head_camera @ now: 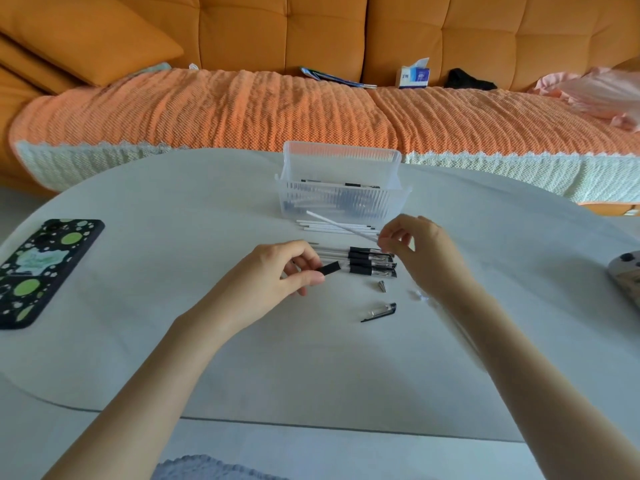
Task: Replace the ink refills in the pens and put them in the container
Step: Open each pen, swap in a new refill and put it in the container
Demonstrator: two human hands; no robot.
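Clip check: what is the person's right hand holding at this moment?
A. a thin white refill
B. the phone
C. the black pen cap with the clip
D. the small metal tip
A: the right hand pinches one end of the thin white refill, which slants toward the container, while the pen cap and the metal tip lie loose on the table.

1. Container point(341, 202): one, beyond both hands.
2. Held refill point(341, 225): one, pinched by right hand point(419, 244).
3. Loose refills point(311, 226): about four, just beyond that hand.
4. Pens point(367, 261): three, between the hands.
5. Pen barrel point(329, 269): one, in left hand point(277, 268).
6. Metal tip point(382, 285): one.
7. Cap point(379, 312): one.
8. Phone point(41, 271): one, left of left hand.
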